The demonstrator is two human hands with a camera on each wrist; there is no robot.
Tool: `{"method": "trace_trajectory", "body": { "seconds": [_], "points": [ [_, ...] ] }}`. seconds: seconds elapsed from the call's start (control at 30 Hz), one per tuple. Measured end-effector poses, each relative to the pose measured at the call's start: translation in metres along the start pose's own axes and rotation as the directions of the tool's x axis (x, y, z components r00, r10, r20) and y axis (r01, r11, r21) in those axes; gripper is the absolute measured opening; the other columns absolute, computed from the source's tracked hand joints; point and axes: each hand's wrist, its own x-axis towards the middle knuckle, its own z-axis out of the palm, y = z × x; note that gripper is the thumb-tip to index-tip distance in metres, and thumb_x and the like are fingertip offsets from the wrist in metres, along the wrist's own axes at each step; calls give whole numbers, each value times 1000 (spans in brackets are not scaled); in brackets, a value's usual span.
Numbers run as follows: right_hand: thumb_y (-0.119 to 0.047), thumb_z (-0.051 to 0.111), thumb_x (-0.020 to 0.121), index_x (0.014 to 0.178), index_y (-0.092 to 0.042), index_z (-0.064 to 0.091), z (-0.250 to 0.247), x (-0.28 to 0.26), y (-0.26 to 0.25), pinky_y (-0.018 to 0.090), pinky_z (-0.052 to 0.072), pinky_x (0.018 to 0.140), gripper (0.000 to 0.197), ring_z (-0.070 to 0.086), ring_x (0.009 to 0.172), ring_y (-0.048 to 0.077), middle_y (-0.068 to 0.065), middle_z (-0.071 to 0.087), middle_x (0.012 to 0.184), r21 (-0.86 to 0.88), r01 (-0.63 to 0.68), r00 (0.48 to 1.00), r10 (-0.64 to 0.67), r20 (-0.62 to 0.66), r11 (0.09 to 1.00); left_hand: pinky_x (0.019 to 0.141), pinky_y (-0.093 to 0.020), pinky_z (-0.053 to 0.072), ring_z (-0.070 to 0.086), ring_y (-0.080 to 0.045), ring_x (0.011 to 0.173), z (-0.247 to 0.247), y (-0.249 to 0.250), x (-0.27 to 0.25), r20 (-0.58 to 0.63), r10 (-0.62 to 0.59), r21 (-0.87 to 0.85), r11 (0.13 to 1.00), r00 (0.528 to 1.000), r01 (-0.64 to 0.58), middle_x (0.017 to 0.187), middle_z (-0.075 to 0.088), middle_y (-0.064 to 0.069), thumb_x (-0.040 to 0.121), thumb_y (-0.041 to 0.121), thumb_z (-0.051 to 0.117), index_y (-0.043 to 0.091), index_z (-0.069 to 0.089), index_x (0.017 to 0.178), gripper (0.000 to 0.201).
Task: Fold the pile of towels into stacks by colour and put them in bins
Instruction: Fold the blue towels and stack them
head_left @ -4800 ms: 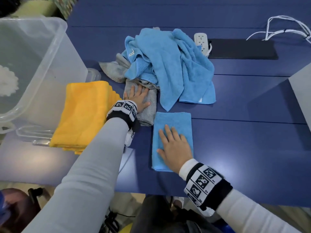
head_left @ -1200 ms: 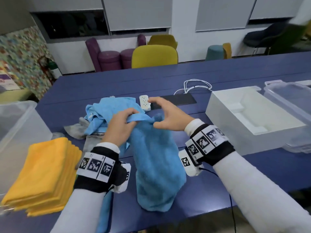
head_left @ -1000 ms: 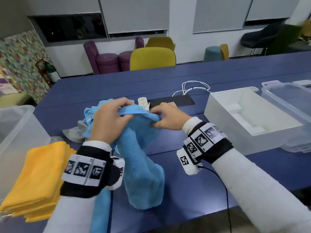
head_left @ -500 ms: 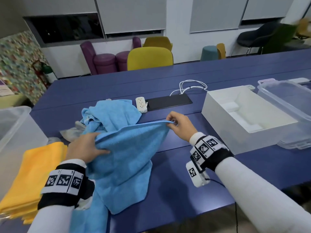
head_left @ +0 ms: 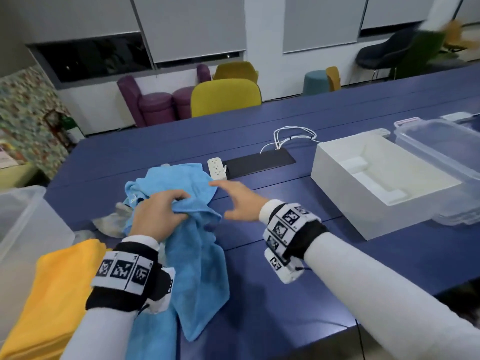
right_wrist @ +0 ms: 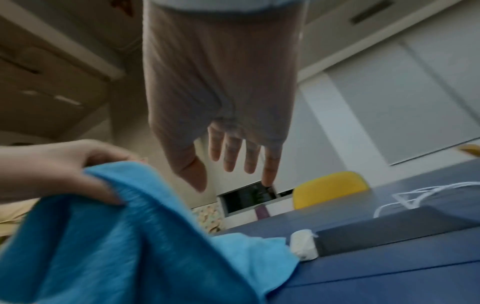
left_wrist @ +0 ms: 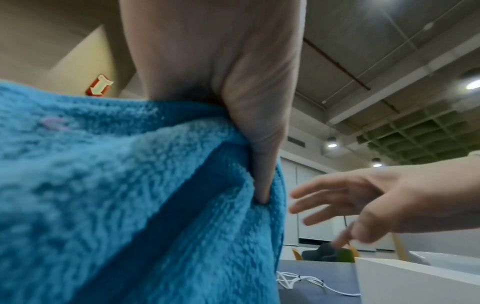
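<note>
Gripping blue towel [head_left: 197, 258] w/ L hand [head_left: 158, 216], R hand [head_left: 239, 201] splayed, power strip [head_left: 217, 168] beyond

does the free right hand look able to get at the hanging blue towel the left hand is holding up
Probably yes: the right hand is open and empty beside the blue towel that the left hand grips, with nothing between them.

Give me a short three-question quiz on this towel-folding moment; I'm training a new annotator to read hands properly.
1. True or false: both hands grip the blue towel.
2. Which hand has its fingers spread, holding nothing? A) left hand B) right hand
3. What colour is the folded stack at the left table edge?

Key: 1. False, only the left hand grips it. 2. B. 3. Yellow.
</note>
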Motion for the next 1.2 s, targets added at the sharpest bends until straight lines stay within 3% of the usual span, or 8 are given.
{"method": "trace_trajectory", "body": {
  "seconds": [0.1, 0.27, 0.4, 0.47, 0.63, 0.8, 0.97, 1.2],
  "points": [
    [-10, 70, 75, 138, -16, 42, 19, 9, -18, 42, 37, 102, 69, 45, 122, 27, 10, 51, 131, -97, 13, 995, -3, 101, 995, 68, -29, 39, 62, -17, 91, -4, 9, -3, 50, 114, -14, 993, 992, -113, 87, 69, 12, 74, 15, 67, 33, 67, 88, 23],
    [-21, 64, 83, 102, -7, 62, 14, 4, -9, 30, 39, 74, 24, 59, 100, 31, 16, 64, 108, -310, -116, 975, 167, 144, 944, 62, -13, 35, 53, 9, 73, -35, 3, -12, -30, 117, -160, 980, 993, -120, 83, 64, 29, 73, 21, 70, 38, 68, 84, 20],
    [-12, 53, 86, 67, -18, 51, -3, -2, 21, 32, 41, 72, 20, 60, 100, 34, 14, 61, 96, -327, -340, 927, 372, 41, 882, 71, -29, 34, 55, -12, 87, -35, -14, -8, 121, -22, 68, 998, 992, 13, 92, 63, 19, 70, 34, 76, 37, 63, 94, 28],
    [-5, 50, 83, 75, -19, 57, -16, -1, 25, 34, 44, 76, 18, 59, 102, 35, 13, 63, 103, -280, -422, 906, 407, -113, 862, 74, -31, 38, 55, -23, 96, -22, -19, -5, 213, -124, 344, 938, 969, 44, 104, 61, 6, 74, 30, 72, 27, 60, 102, 30],
    [6, 45, 77, 106, -15, 60, -61, 2, 17, 36, 44, 79, 39, 58, 99, 33, 10, 66, 104, -26, -428, 689, 307, -657, 903, 84, -40, 40, 53, -33, 111, -10, -20, 14, -161, -186, 266, 937, 969, 224, 116, 61, -8, 83, 2, 51, 29, 58, 121, 47],
    [8, 45, 66, 92, -16, 60, -101, -17, 10, 37, 49, 77, 39, 58, 88, 28, 9, 65, 93, 218, -149, 437, 262, -861, 964, 71, -36, 37, 50, -29, 91, -29, -3, 22, -530, 129, 33, 991, 838, -132, 101, 66, -1, 66, -13, 50, 21, 68, 100, 51],
    [-7, 41, 58, 80, -25, 54, -60, -66, 40, 38, 49, 73, 32, 58, 80, 26, 3, 62, 81, 395, -176, 458, 430, -778, 902, 80, -29, 39, 58, -26, 104, 17, -16, 2, -40, 193, -90, 976, 980, -196, 106, 67, -4, 75, -10, 58, 12, 68, 103, 37],
    [-10, 52, 75, 94, -15, 68, 24, -153, 95, 35, 45, 83, 25, 54, 109, 35, 15, 64, 103, 2, -724, 647, 680, -344, 690, 64, -12, 38, 56, -2, 77, 105, -49, -63, 568, 150, -104, 988, 809, -110, 64, 58, 17, 73, 17, 74, 31, 60, 63, 22]
  ]
}}
